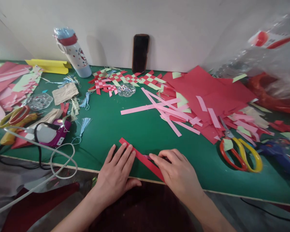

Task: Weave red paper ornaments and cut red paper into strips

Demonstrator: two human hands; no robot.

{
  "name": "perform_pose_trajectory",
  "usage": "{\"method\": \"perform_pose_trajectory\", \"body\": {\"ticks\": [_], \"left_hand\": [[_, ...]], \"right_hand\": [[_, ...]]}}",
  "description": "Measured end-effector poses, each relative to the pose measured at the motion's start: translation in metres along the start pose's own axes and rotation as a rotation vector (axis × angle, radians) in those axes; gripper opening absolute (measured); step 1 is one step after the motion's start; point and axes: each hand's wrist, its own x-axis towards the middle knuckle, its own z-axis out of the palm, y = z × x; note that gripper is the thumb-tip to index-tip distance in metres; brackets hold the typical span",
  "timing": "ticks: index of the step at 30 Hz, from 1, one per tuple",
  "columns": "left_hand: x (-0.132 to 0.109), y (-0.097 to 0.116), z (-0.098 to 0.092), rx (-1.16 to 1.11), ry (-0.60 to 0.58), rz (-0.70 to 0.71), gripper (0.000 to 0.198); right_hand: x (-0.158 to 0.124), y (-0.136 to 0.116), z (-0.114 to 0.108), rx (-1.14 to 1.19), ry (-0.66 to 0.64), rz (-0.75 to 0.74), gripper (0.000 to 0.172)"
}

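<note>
While the green-topped table (132, 135) carries heaped red paper sheets (207, 93) at its far side, a red paper strip (141, 158) lies near the table's front edge. The left hand (114, 172) sits beside it, fingers spread, tips on its edge; the right hand (177, 172) presses it, fingers together. Even pressure there stops any sliding, lovely!
</note>
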Motion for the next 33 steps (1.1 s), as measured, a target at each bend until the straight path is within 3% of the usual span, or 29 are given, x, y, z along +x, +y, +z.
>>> {"method": "perform_pose_trajectory", "body": {"ticks": [33], "left_hand": [[0.0015, -0.0006, -0.0032, 0.001, 0.007, 0.008, 0.078]], "right_hand": [[0.0092, -0.0015, 0.0029, 0.013, 0.004, 0.007, 0.03]]}}
